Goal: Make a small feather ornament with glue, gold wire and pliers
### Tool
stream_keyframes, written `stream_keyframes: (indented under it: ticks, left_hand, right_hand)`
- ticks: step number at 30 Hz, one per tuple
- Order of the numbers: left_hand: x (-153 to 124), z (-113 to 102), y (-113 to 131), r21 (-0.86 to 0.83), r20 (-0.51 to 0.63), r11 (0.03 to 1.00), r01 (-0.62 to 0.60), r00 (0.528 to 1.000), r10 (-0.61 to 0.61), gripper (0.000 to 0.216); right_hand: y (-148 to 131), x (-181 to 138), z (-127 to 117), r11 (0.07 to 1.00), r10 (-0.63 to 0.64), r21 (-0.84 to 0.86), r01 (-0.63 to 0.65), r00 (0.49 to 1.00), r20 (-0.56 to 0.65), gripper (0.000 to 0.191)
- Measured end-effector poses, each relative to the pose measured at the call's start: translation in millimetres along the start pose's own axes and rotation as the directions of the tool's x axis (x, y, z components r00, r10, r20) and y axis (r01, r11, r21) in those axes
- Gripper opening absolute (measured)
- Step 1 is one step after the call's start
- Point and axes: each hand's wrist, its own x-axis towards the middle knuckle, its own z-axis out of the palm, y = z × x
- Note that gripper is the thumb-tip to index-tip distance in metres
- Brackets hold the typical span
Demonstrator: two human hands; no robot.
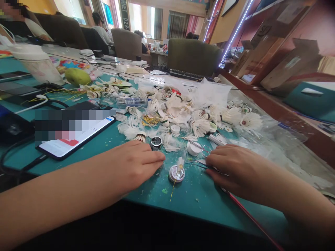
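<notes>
My left hand (138,162) is palm down over the table's near side, its fingers pressed together and pointing right. Whatever its fingertips hold, if anything, is hidden. My right hand (232,167) closes around dark tweezers (195,164), whose tips point left. Between the hands stands a small round jar (176,173), a small white feather flower (180,164) with a yellowish middle upright on it. A thin yellow wire (172,191) trails from the jar toward me. Beyond my left fingers are a small black-rimmed pot (156,142) and a shuttlecock (140,137).
Scissors (205,150) and a white round lid (194,148) lie beyond the jar. Shuttlecocks (200,127), loose feathers and plastic bags (214,92) crowd the middle. On the left are a lit phone (78,136), a cup (38,66) and a green fruit (77,76). A red stick (251,216) extends below my right hand.
</notes>
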Motion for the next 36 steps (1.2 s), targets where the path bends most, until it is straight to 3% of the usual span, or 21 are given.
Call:
stream_keyframes:
  ticks: [3,7,10,12,15,17,20,22,27,32,36]
  left_hand:
    - [-2.7,0.9,-4.8,0.079,0.101,0.995,-0.062,0.993,0.054,0.036]
    - [-10.9,6.5,-7.3,0.141,0.082,0.99,-0.015,0.997,0.004,0.063]
    - [-13.7,8.8,-6.7,0.158,-0.041,0.987,0.042,0.999,-0.036,0.074]
    - [-12.8,5.7,-9.8,0.146,-0.195,0.986,0.084,0.979,-0.055,0.067]
    - [-11.0,-7.6,-23.5,0.165,-0.306,0.979,0.116,0.95,-0.061,0.046]
    - [-11.3,-18.4,-36.1,0.169,-0.324,0.963,0.211,0.934,-0.148,0.04]
    - [-13.2,-30.0,-52.4,0.114,-0.407,0.915,0.388,0.858,-0.313,0.038]
    - [-13.9,-33.5,-59.2,0.094,-0.381,0.883,0.459,0.836,-0.394,0.032]
    - [-8.4,-35.9,-65.2,0.08,-0.184,0.806,0.587,0.803,-0.566,0.016]
    - [7.2,-36.2,-69.1,0.079,-0.024,0.721,0.688,0.725,-0.689,0.032]
    - [25.4,-33.3,-83.1,0.107,0.132,0.713,0.693,0.701,-0.701,0.034]
  right_hand:
    - [2.5,-1.6,-2.8,1.0,-0.003,-0.004,0.003,1.0,-0.021,0.019]
    - [2.5,-0.3,-1.4,0.999,-0.005,0.034,0.006,0.999,-0.038,0.019]
    - [2.0,-0.1,1.4,1.0,-0.003,0.019,0.005,0.997,-0.077,0.02]
    - [1.7,-0.2,2.5,1.0,-0.011,0.002,0.011,0.992,-0.127,0.021]
    - [0.2,1.0,1.6,0.999,-0.041,0.009,0.044,0.979,-0.2,0.019]
    - [-1.6,2.3,-0.2,0.998,-0.064,0.007,0.068,0.966,-0.251,0.017]
    - [-3.9,3.4,-1.8,0.996,-0.088,-0.011,0.089,0.944,-0.318,0.014]
    - [-4.0,2.9,-1.0,0.996,-0.092,-0.016,0.092,0.93,-0.355,0.013]
    - [-0.6,1.4,4.1,0.996,-0.08,-0.065,0.057,0.894,-0.44,0.027]
    - [1.5,4.3,4.6,0.993,-0.106,-0.09,0.07,0.859,-0.501,0.028]
    - [2.1,5.8,2.6,0.993,-0.116,-0.085,0.084,0.846,-0.52,0.02]
